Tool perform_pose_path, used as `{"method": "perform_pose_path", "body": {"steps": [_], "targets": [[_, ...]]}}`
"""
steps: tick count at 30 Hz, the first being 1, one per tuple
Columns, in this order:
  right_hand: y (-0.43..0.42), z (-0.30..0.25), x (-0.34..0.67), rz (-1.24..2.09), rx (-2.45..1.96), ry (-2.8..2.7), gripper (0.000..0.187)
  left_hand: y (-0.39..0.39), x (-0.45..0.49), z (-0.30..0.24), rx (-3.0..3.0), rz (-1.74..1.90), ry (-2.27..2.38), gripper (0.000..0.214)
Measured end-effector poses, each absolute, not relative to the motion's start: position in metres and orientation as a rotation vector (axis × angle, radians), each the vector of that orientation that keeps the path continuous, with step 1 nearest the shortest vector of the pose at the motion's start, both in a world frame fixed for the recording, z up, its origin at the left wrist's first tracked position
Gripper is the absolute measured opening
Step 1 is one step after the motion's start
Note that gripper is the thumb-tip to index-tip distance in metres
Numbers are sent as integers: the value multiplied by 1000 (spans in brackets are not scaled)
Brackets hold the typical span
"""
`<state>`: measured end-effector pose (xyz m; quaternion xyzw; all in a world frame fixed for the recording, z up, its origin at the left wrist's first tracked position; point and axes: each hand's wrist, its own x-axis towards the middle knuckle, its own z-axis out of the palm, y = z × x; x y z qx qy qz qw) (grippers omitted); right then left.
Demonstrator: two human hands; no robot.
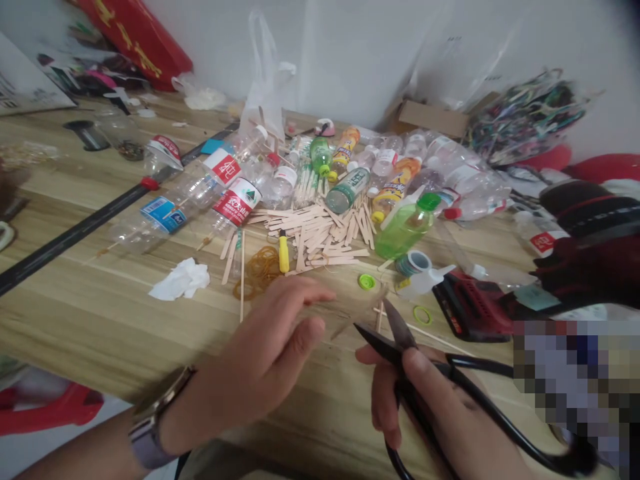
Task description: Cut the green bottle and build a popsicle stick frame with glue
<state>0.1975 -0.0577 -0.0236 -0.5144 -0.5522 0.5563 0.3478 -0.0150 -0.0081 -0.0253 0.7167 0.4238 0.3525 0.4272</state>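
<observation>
My right hand grips a pair of black-handled scissors, the blades apart and pointing up and away over the table. My left hand, with a watch on its wrist, hovers left of the blades. Its thumb and fingers are apart, with nothing visible between them. Near the blade tips is a smeared brownish streak that I cannot make out. A thin wooden stick lies behind the scissors. Beyond my left hand lie rubber bands and a yellow-handled screwdriver.
Flat wooden sticks are heaped mid-table, with several plastic bottles around them. A green bottle, glue bottle, tape roll and red-black battery pack stand right. Crumpled tissue and a dark strip lie left.
</observation>
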Motion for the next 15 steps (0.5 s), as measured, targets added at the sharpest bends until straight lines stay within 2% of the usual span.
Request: {"method": "perform_pose_path", "body": {"steps": [3,7,10,15], "targets": [[-59,-23,185,1733,-1237,-930,49,-13,-9,-30,1944,804,984,25],[-58,-29,178,1759,-1210,-936,50,-17,0,-29,1896,663,1063,36],[-57,-32,181,1612,-1254,-1179,49,-19,2,-28,1826,658,1089,38],[-57,-28,188,1146,-1369,-1732,44,-21,-2,-29,1751,604,1079,37]]}}
